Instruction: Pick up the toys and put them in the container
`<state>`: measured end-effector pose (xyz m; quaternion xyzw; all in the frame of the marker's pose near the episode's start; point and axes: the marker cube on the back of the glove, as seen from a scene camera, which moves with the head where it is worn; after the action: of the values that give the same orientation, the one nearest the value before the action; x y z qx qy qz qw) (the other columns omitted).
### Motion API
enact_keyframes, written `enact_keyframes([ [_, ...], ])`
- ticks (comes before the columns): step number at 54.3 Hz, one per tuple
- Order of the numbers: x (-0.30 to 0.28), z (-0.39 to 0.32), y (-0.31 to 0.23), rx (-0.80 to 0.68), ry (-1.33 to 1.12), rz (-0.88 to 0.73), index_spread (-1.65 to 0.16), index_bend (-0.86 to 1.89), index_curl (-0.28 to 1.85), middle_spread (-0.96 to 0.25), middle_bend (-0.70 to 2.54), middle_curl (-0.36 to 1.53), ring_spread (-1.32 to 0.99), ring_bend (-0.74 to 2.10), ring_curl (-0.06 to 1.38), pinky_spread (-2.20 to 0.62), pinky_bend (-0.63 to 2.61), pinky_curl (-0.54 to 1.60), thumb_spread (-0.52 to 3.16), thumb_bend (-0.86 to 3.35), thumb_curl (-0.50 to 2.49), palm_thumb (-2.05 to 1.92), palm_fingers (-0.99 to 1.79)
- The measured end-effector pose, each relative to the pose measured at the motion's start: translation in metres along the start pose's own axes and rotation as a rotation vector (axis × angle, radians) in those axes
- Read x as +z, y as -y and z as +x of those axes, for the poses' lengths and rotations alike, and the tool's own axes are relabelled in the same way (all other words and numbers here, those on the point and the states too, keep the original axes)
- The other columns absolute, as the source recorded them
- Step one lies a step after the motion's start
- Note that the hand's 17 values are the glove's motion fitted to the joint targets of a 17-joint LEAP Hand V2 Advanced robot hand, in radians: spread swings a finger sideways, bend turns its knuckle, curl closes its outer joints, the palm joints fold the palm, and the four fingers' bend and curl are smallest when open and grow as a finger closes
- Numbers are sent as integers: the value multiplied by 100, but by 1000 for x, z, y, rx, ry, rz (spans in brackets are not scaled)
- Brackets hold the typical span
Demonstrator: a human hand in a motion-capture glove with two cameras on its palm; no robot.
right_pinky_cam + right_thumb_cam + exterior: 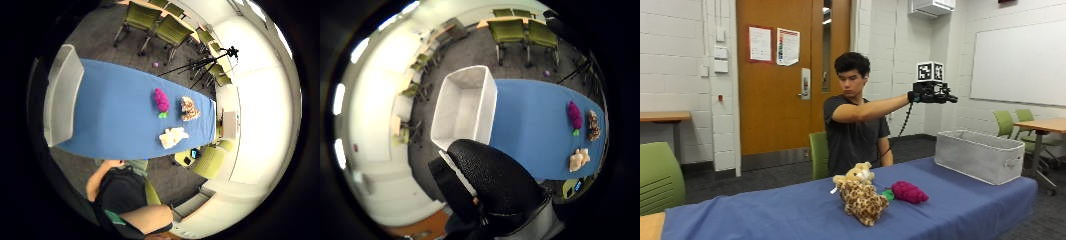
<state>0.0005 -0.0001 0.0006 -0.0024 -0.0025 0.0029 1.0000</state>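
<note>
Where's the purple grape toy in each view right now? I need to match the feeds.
Outside view: grape toy on the blue tablecloth, beside the spotted plush.
Little finger side palm view: on the cloth beside the spotted plush.
Thumb side palm view: same, far from the container.
Shared landmark: white container.

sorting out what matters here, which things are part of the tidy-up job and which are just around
Part of the job:
- spotted brown plush leopard
- magenta plush grape bunch
- cream plush toy
- pale grey fabric container
- gloved right hand, raised over the table

Just around:
- blue tablecloth
- green chairs
- black tripod
- wooden door
</note>
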Motion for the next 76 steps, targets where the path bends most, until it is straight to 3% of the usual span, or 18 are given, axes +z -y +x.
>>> enact_keyframes([
  [7, 2, 4, 0, -9, 19, -8, -15, 21, 12, -5, 24, 10, -18, 18, 5, -5, 38, 14, 70, -10, 1, -15, 15],
  [16, 6, 11, -1, -19, 27, -11, -19, 20, 19, -7, 25, 16, -25, 19, 8, -7, 39, 19, 90, -11, 3, -16, 12],
  [34, 13, 52, -19, -27, -37, -28, -21, 19, 29, -8, 24, 25, -28, 19, 14, -7, 39, 25, 100, -11, 5, -17, 8],
  [49, 37, 165, -55, -16, -62, -69, -23, 18, 34, -10, 27, 30, -30, 20, 18, -6, 36, 28, 99, -12, 6, -18, 8],
  [63, 110, 253, -99, 17, 7, -51, -24, 19, 38, -11, 27, 34, -32, 19, 20, -7, 35, 30, 97, -12, 6, -19, 8],
  [76, 210, 286, -124, 29, 77, -156, -26, 23, 42, -14, 29, 37, -33, 19, 21, -7, 30, 31, 96, -12, 6, -19, 11],
])
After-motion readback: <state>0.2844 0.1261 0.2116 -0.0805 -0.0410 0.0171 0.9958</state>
